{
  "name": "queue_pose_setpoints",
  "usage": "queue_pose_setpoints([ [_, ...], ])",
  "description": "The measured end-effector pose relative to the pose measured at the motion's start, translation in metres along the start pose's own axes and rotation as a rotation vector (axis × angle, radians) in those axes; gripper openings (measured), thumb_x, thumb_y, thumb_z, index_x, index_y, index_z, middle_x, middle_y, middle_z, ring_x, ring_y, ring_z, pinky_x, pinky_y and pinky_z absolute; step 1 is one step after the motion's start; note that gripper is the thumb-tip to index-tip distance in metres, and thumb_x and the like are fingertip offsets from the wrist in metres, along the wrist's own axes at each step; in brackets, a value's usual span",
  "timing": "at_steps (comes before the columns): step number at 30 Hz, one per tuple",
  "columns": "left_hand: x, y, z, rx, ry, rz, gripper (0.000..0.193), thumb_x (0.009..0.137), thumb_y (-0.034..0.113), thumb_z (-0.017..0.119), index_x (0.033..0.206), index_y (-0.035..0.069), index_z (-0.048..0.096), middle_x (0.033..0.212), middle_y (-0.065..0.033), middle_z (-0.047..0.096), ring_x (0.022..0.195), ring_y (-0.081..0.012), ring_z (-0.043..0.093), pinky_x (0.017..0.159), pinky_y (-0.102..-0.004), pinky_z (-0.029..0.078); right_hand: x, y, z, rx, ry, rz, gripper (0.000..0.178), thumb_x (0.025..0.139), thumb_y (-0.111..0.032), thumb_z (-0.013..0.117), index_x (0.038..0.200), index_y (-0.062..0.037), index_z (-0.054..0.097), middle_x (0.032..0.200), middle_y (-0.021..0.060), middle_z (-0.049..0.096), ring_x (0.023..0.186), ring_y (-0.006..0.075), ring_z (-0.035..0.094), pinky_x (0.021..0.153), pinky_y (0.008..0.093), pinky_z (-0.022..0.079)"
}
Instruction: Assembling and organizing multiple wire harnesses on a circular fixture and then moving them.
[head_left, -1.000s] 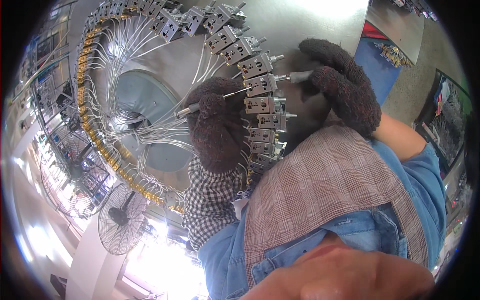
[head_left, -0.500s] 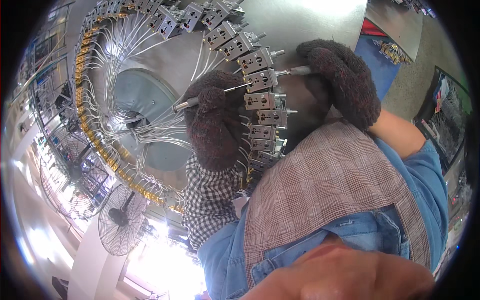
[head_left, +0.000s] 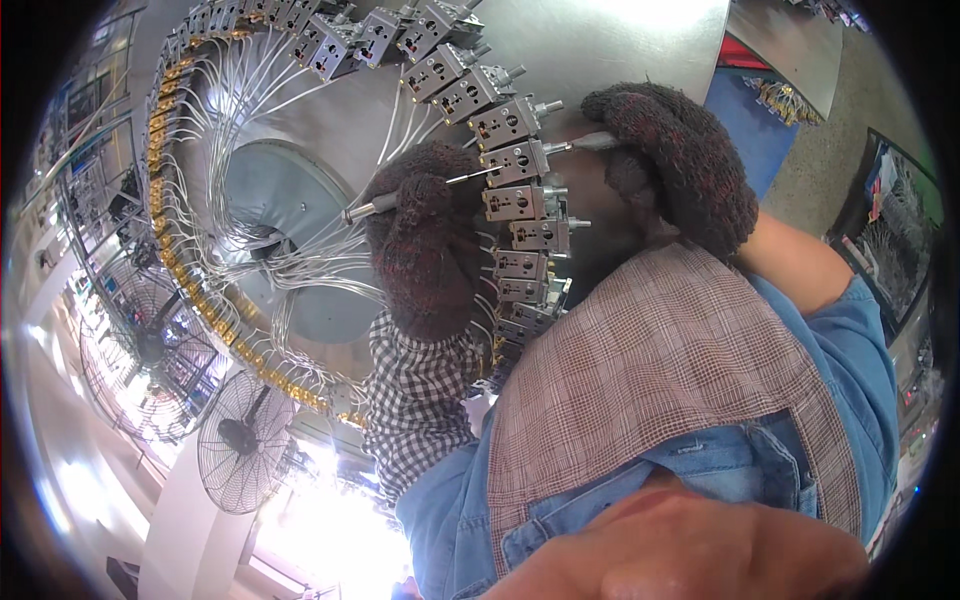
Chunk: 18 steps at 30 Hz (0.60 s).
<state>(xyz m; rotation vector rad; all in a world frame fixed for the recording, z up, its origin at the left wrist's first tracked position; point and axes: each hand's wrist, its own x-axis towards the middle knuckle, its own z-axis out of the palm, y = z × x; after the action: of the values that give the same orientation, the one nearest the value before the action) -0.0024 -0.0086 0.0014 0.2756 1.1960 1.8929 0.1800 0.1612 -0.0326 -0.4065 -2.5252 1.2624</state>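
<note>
My left hand (head_left: 425,260), in a dark knitted glove, is closed round a slim screwdriver-like tool (head_left: 372,208) with a silvery handle. Its thin shaft reaches right to the face of a small metal box (head_left: 516,162) with round holes and a stub shaft. On the box's other side, my right hand (head_left: 690,165), gloved the same way, grips a grey tapered tool (head_left: 594,142), whose tip meets that stub shaft. Similar boxes (head_left: 503,121) stand in a curved row above and below this one. Some right-hand fingers are hidden or lost in shadow.
Thin whitish wires (head_left: 330,265) fan from the centre of a round fixture to brass-coloured pieces (head_left: 180,260) along its rim. Bare metal tabletop (head_left: 610,50) lies beyond the boxes. A blue surface (head_left: 745,125) is at right, and a fan (head_left: 240,435) stands at lower left.
My right hand has turned a little and shifted slightly left, with more of its lower fingers showing. The left hand and its tool stay at the same box.
</note>
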Motion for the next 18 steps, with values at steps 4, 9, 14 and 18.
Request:
queue_pose_setpoints([
  [4,-0.002,0.002,0.003,-0.049,0.034,-0.019,0.03,0.085,0.021,0.06,0.097,-0.006,0.053,0.092,-0.0134,0.059,0.088,-0.0228,0.06,0.081,-0.0335,0.051,0.003,-0.004,0.0,-0.049,0.058,-0.065,0.038,0.083,-0.011,0.047,0.12,-0.0061,0.052,0.115,0.0157,0.054,0.104,0.0297,0.053,0.089,0.0369,0.043],
  [9,-0.005,0.005,0.003,0.009,0.195,-0.089,0.033,0.086,0.023,0.059,0.097,-0.006,0.053,0.091,-0.0141,0.059,0.086,-0.0224,0.061,0.08,-0.0327,0.052,0.004,-0.022,-0.005,0.85,0.019,0.526,0.034,0.089,-0.014,0.048,0.121,-0.0032,0.049,0.111,0.0133,0.056,0.09,0.0189,0.059,0.072,0.0288,0.05],
  [14,-0.004,0.003,0.001,0.043,0.141,-0.062,0.034,0.084,0.025,0.061,0.096,-0.007,0.053,0.091,-0.014,0.059,0.086,-0.0227,0.061,0.08,-0.0327,0.052,0.008,-0.032,-0.005,1.141,0.099,0.595,0.041,0.087,-0.013,0.052,0.125,0.0014,0.044,0.111,0.0095,0.056,0.087,0.0151,0.055,0.075,0.0261,0.048],
  [18,-0.002,0.003,0.001,0.017,0.1,-0.05,0.033,0.084,0.024,0.06,0.095,-0.007,0.054,0.09,-0.0141,0.059,0.086,-0.0228,0.061,0.08,-0.0328,0.052,0.013,-0.028,-0.01,0.856,0.05,0.531,0.038,0.089,-0.019,0.051,0.122,-0.0003,0.046,0.106,0.011,0.056,0.085,0.0159,0.057,0.067,0.0264,0.05],
])
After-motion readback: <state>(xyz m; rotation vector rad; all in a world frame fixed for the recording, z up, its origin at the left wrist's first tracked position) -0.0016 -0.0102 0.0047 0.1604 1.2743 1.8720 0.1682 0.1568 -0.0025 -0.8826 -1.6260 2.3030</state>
